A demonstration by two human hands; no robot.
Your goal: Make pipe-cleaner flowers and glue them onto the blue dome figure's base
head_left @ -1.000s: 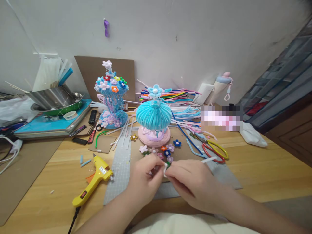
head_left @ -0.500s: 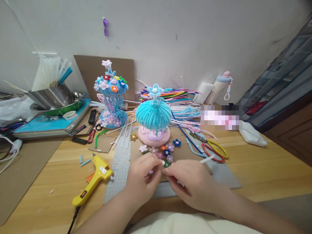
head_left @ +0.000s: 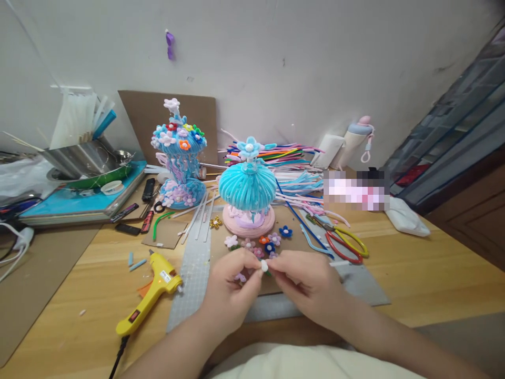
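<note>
Between my two hands is a white pipe cleaner [head_left: 264, 266], its near end bent into a small lump. My left hand [head_left: 235, 284] pinches this lump between thumb and forefinger. From the other side, my right hand [head_left: 305, 284] grips it with its fingertips; a white length showing past the knuckles looks like its tail. Just beyond the fingers lie several small pipe-cleaner flowers, among them a blue flower [head_left: 286, 231] and a pink one [head_left: 231, 241]; some are partly hidden by my hands. Behind them stands a turquoise domed pipe-cleaner piece [head_left: 248, 187] on a pink round base [head_left: 232, 223].
A yellow hot glue gun [head_left: 158, 292] lies left of my hands. Red and yellow-handled scissors [head_left: 345, 245] rest at the right. A second, flower-covered piece [head_left: 179, 142] stands at back left. Bundled pipe cleaners [head_left: 272, 152] lie along the wall, with a metal bowl [head_left: 82, 158] at far left.
The white end between my fingers is now a rounder, larger lump. My right hand has turned slightly, and the white tail behind it sits lower and flatter.
</note>
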